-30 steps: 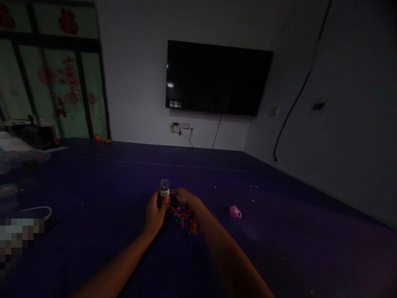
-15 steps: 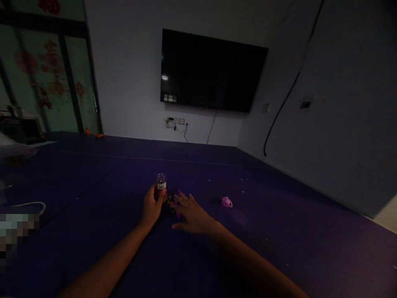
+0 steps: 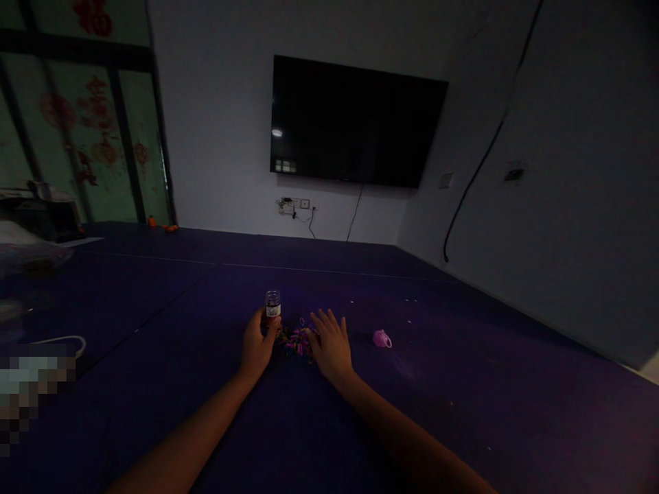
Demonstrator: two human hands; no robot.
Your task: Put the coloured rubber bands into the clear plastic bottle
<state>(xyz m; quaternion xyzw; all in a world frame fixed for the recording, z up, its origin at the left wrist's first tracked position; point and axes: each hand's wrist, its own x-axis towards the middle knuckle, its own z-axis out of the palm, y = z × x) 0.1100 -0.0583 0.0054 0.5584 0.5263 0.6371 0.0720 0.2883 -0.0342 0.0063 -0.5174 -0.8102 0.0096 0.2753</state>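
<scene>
My left hand (image 3: 259, 345) is wrapped around a small clear jar (image 3: 273, 307) with a white label, which stands upright with its mouth uncovered. Beside it on the dark blue-purple surface (image 3: 216, 432) lies a small heap of thin, colourful loops (image 3: 297, 341), mostly pink and purple; their exact kind is too dim to tell. At the heap's right edge, my right hand (image 3: 332, 348) is open, palm down with fingers spread. Further right sits a pink lid-like piece (image 3: 382, 338) with a ring on its side, apart from both hands.
A pale object with a white cord (image 3: 62, 339) lies at the left edge, partly pixelated. Clear plastic wrapping (image 3: 36, 255) and a dark box (image 3: 41, 216) are behind it. Small orange items (image 3: 169, 228) lie by the glass door. A television (image 3: 355, 123) hangs on the far wall.
My right hand has moved from over the heap to its right side, uncovering more of the colourful loops. The left hand keeps its hold on the jar. The whole view has shifted slightly.
</scene>
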